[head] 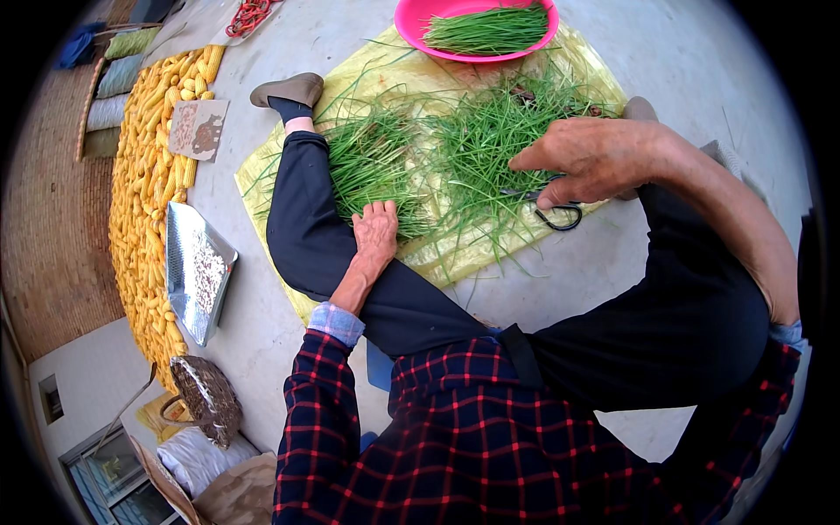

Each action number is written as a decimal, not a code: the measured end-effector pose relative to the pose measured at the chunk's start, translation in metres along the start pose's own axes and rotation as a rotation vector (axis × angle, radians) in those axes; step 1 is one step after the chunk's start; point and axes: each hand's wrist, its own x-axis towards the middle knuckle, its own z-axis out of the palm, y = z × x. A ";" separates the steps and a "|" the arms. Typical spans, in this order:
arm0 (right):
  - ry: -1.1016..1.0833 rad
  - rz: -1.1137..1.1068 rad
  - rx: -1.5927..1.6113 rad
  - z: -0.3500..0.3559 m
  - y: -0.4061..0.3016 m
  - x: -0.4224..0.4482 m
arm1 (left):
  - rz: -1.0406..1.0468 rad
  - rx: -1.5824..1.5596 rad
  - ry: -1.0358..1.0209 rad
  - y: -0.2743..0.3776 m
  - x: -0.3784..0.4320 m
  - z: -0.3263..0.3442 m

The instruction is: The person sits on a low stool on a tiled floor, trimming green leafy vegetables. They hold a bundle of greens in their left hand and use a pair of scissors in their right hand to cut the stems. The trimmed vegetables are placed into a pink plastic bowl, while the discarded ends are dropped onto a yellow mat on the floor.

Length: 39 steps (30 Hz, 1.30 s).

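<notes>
My left hand (376,230) rests palm down at the near edge of a bundle of long green stalks (367,164), which look like garlic chives. Its fingertips are hidden under the hand's back, so any grip on the stalks is unclear. Over a looser heap of the same greens (485,131) is my right hand (584,161), its thumb and forefinger spread with nothing seen between them. Black-handled scissors (569,220) lie beneath that hand, partly covered; the thumb overlaps them. Both piles are on a yellow plastic sheet (420,259).
A pink basin (408,29) with a bundle of greens stands at the sheet's far edge. To the left are corn cobs (141,144), a cardboard piece (197,128), a metal dustpan-shaped tray (220,275) with pale bits, and a wicker basket (220,400). My legs flank the sheet.
</notes>
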 end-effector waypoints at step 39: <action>-0.016 0.014 -0.018 0.011 0.010 0.006 | 0.286 -0.314 0.015 -0.043 -0.001 -0.023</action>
